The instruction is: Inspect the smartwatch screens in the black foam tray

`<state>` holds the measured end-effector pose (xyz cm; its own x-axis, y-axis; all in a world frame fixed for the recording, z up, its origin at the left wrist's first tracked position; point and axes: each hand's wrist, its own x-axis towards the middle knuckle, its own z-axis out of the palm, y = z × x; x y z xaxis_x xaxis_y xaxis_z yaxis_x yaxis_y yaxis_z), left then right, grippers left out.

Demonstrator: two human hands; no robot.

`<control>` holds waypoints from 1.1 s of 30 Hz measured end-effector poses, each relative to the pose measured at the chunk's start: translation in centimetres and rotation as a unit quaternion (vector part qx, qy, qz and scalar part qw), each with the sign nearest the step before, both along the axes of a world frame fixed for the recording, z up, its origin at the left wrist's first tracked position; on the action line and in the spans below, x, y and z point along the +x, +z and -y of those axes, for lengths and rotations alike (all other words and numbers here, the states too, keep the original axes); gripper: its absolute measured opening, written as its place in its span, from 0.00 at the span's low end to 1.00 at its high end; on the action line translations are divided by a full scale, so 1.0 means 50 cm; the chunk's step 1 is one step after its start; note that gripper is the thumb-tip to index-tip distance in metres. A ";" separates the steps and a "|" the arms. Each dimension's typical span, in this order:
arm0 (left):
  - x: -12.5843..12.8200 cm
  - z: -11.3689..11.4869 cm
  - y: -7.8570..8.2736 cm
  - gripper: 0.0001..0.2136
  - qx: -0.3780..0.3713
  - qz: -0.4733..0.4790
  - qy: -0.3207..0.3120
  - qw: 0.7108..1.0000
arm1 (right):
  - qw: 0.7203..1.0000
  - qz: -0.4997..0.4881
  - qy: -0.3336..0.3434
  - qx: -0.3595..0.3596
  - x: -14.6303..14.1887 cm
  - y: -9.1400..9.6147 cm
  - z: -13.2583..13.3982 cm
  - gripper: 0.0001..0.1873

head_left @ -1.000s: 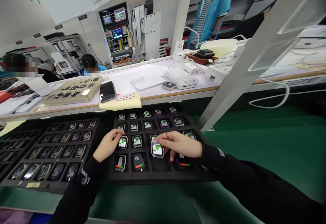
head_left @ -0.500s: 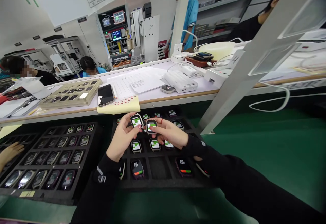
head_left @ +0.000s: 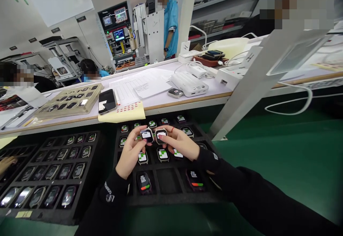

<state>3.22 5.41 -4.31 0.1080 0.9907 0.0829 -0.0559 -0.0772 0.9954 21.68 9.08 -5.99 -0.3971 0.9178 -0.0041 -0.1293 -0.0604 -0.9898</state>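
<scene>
My left hand (head_left: 132, 152) pinches a small smartwatch body (head_left: 146, 134) with a lit white screen. My right hand (head_left: 181, 145) grips a second watch body (head_left: 161, 134) right beside it. Both are held side by side a little above a black foam tray (head_left: 163, 190) on the green surface. The tray's pockets hold several watches with green-and-white screens (head_left: 163, 154). Its front row has two with red and green bars (head_left: 144, 183) and an empty pocket between them.
A second black tray (head_left: 88, 178) of dark-screened watches lies to the left, with another person's hand (head_left: 7, 161) at its far edge. The white shelf (head_left: 187, 98) behind holds a phone (head_left: 106, 101), papers, a beige tray (head_left: 68, 102) and power banks. A slanted white post (head_left: 241, 85) rises at right.
Both hands picked a watch from the tray and lifted them together. Since half a second ago the hands sank slightly, and the held screens changed from green-white to mostly white.
</scene>
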 end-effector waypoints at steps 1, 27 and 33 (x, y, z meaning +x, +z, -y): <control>0.001 0.000 -0.001 0.17 0.001 -0.003 0.001 1.000 | 1.000 0.004 -0.006 0.000 -0.001 -0.001 0.000 0.26; 0.005 -0.005 -0.005 0.15 0.042 -0.038 0.058 0.997 | 0.997 -0.057 0.038 0.026 0.012 0.007 0.013 0.32; -0.010 0.015 0.041 0.20 0.071 -0.029 0.071 0.995 | 0.987 -0.087 0.128 0.049 0.020 0.091 0.078 0.38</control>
<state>2.72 4.64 -2.28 -0.0245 0.9752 0.2201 0.0225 -0.2196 0.9753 22.68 5.19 -1.44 -0.6021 0.7805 0.1679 -0.2905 -0.0183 -0.9567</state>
